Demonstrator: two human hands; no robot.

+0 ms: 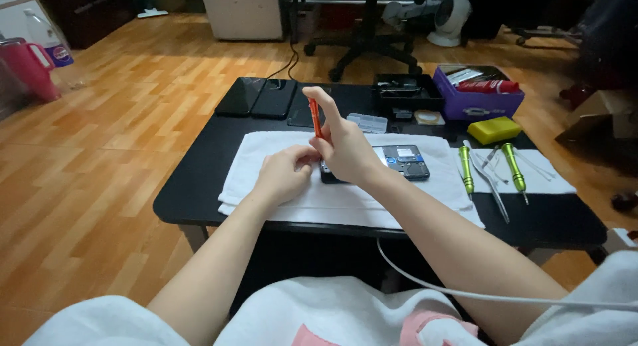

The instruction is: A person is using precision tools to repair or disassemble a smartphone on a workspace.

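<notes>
An opened smartphone point(405, 161) with its back off lies on a white towel point(266, 153) spread over a low black table point(199, 180). My right hand point(345, 147) holds a thin orange screwdriver point(315, 117) upright, its lower end hidden behind my fingers at the phone's left end. My left hand point(284, 174) rests on the towel beside the phone's left edge, fingers curled against it; whether it grips the phone is hidden.
Two green screwdrivers point(466, 170) and tweezers point(493, 183) lie on a white cloth at the right. Behind them are a yellow sponge point(493, 129), a purple box point(476, 93), a black tray point(405, 90), a clear case point(369, 123) and dark phones point(258, 97). A white cable point(465, 293) crosses my lap.
</notes>
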